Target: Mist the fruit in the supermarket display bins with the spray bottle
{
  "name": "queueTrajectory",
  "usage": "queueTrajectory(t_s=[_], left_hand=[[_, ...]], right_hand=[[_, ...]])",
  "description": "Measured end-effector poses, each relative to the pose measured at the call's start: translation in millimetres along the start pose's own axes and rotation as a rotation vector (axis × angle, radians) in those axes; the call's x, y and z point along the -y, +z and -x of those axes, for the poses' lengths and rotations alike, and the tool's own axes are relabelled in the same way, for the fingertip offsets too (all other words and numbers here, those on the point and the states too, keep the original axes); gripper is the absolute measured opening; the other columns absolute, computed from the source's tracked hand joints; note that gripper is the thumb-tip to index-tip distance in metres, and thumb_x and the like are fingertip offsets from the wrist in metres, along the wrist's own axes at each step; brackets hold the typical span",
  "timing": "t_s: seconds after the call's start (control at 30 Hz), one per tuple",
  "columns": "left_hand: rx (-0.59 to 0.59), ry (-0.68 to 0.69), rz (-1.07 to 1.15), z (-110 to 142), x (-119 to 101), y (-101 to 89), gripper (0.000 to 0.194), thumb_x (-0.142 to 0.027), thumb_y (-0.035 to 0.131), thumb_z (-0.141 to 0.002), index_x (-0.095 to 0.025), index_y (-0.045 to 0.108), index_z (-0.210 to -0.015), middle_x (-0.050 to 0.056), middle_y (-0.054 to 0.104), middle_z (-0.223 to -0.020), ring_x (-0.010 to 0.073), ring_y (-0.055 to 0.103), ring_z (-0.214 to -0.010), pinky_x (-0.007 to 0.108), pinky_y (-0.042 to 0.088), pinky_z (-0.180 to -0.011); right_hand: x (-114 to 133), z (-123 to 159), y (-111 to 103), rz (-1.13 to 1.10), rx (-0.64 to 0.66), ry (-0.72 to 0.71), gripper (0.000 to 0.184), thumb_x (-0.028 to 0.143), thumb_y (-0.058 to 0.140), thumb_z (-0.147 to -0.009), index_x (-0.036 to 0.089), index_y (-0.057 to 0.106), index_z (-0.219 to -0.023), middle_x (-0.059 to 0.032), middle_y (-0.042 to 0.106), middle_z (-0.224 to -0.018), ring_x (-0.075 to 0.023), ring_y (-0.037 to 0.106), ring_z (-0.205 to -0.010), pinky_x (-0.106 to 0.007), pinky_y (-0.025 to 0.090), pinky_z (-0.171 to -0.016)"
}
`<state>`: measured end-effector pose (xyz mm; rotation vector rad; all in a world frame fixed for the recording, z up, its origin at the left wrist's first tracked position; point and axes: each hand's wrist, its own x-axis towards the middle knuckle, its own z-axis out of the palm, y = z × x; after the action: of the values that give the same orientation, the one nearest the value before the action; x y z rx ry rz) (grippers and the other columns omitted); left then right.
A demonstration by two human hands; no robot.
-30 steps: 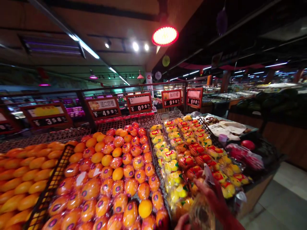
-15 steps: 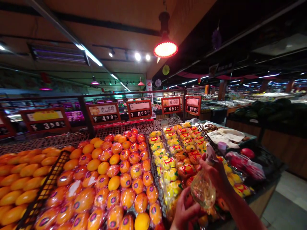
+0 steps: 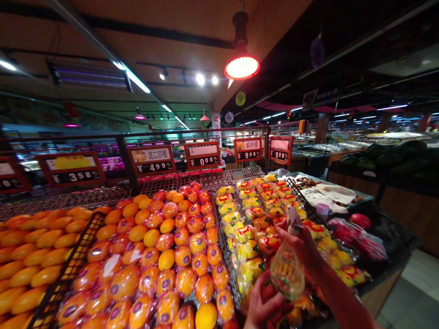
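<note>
On the lower right, my right hand (image 3: 302, 244) is closed around the neck of a clear spray bottle (image 3: 287, 274). The bottle has a pale top and a rounded, see-through body, and tilts over the packed fruit. My left hand (image 3: 265, 301) is at the bottle's lower left side, fingers apart and slightly curled. I cannot tell whether its fingertips touch the bottle. Beneath and behind both hands lie yellow wrapped lemons (image 3: 248, 233) in rows. To the left are oranges in clear wrap (image 3: 185, 281), mixed with several bare ones.
A black mesh divider (image 3: 68, 274) separates more oranges (image 3: 30, 256) at far left. Price signs (image 3: 151, 161) line the rail behind. On the right stand a lilac-capped container (image 3: 322, 210), a red fruit (image 3: 360, 221) and a bagged pink item (image 3: 356, 240). A red-rimmed lamp (image 3: 242, 66) hangs overhead.
The whole view has shifted slightly, so the stall sits a little further right. Against the fruit, my right hand and the bottle have moved a little left; the grip on the bottle is unchanged.
</note>
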<state>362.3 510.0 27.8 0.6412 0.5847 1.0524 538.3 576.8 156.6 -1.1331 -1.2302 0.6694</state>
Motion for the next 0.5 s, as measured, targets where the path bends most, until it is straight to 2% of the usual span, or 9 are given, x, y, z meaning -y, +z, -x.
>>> queueTrajectory(t_s=[0.1, 0.2, 0.3, 0.4, 0.5], left_hand=[[-0.033, 0.000, 0.022, 3.7, 1.7, -7.5, 0.113, -0.047, 0.110, -0.056, -0.026, 0.051, -0.150, 0.023, 0.068, -0.158, 0.0476, 0.067, -0.145, 0.055, 0.058, -0.110], [-0.040, 0.001, 0.035, 10.0, 0.4, -12.3, 0.114, -0.046, 0.109, -0.056, -0.027, 0.049, -0.151, 0.024, 0.067, -0.160, 0.0479, 0.064, -0.149, 0.054, 0.058, -0.110], [-0.049, -0.007, 0.023, 17.2, -0.6, -15.2, 0.113, -0.043, 0.109, -0.059, -0.029, 0.050, -0.155, 0.020, 0.070, -0.157, 0.0470, 0.064, -0.149, 0.054, 0.056, -0.111], [-0.066, -0.017, 0.034, 21.8, 3.1, -20.4, 0.113, -0.042, 0.109, -0.059, -0.029, 0.051, -0.155, 0.020, 0.072, -0.155, 0.0482, 0.066, -0.147, 0.055, 0.057, -0.111], [-0.095, -0.034, 0.065, 24.2, 11.3, -29.2, 0.112, -0.043, 0.111, -0.054, -0.026, 0.056, -0.150, 0.024, 0.073, -0.150, 0.0512, 0.070, -0.140, 0.055, 0.059, -0.105]], right_hand=[[0.7, 7.7, 7.6, -0.022, -0.013, 0.042, 0.032, 0.054, 0.079, -0.087, 0.025, 0.065, -0.089, 0.0004, 0.072, -0.077, -0.0241, 0.070, -0.071, -0.038, 0.056, -0.070], [0.4, 13.5, 11.3, -0.027, -0.022, 0.023, 0.033, 0.052, 0.079, -0.087, 0.025, 0.067, -0.100, -0.0032, 0.076, -0.089, -0.0266, 0.074, -0.081, -0.039, 0.058, -0.074], [-1.8, 17.2, 12.2, -0.051, -0.021, 0.020, 0.046, 0.054, 0.083, -0.085, 0.024, 0.067, -0.116, -0.0074, 0.078, -0.104, -0.0297, 0.076, -0.093, -0.042, 0.061, -0.082], [-4.6, 23.2, 14.6, -0.055, -0.004, 0.012, 0.048, 0.055, 0.086, -0.084, 0.024, 0.068, -0.116, -0.0089, 0.080, -0.111, -0.0310, 0.077, -0.100, -0.042, 0.063, -0.088], [-8.3, 34.4, 21.4, -0.059, 0.042, 0.023, 0.036, 0.055, 0.082, -0.089, 0.025, 0.068, -0.104, -0.0048, 0.079, -0.092, -0.0290, 0.078, -0.084, -0.041, 0.065, -0.075]])
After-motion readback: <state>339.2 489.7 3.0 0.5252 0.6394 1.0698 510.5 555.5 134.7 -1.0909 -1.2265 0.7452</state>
